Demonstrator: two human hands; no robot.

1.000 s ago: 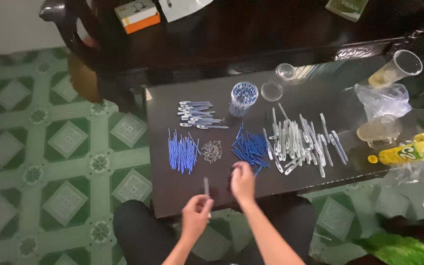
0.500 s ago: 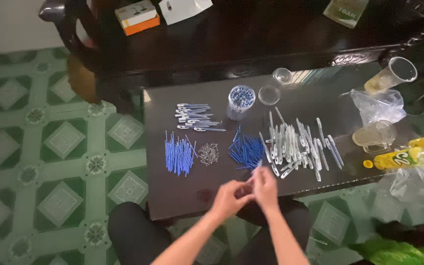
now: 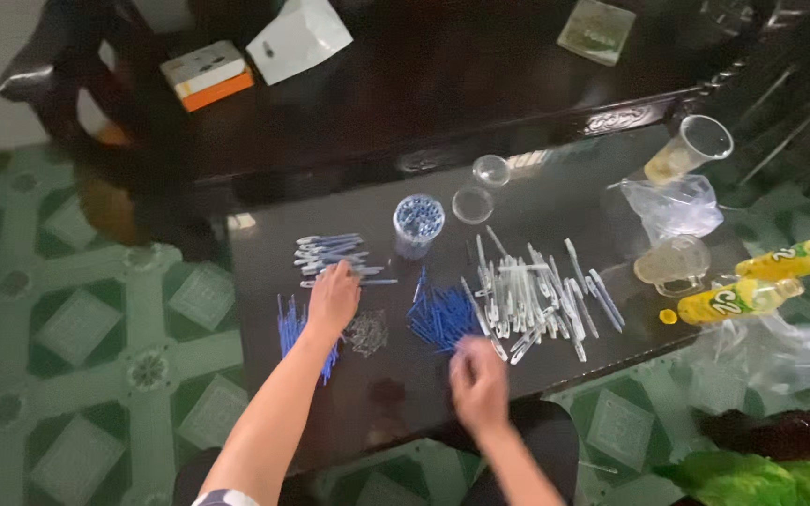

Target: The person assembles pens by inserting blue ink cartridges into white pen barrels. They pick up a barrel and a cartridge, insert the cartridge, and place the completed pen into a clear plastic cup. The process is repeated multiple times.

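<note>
— Looking at what? That dark table (image 3: 405, 403)?

— Yes. It stands on a green patterned floor (image 3: 77, 328), with darker wooden furniture (image 3: 423, 84) behind it. Clear pen tubes (image 3: 536, 295) lie in a heap in the middle of the table.

— Where are the hands?

— Left of the tubes, the left hand (image 3: 333, 298) rests with fingers spread wide on the finished pens (image 3: 334, 253), above some blue refills (image 3: 292, 328). Little springs (image 3: 367, 333) sit just beside it. Below the tubes, near a pile of blue caps (image 3: 440, 314), is the right hand (image 3: 478, 379).

— Holding something?

— I cannot tell. It is blurry. On the right, the yellow bottles (image 3: 761, 286) are cut off by the edge.
</note>
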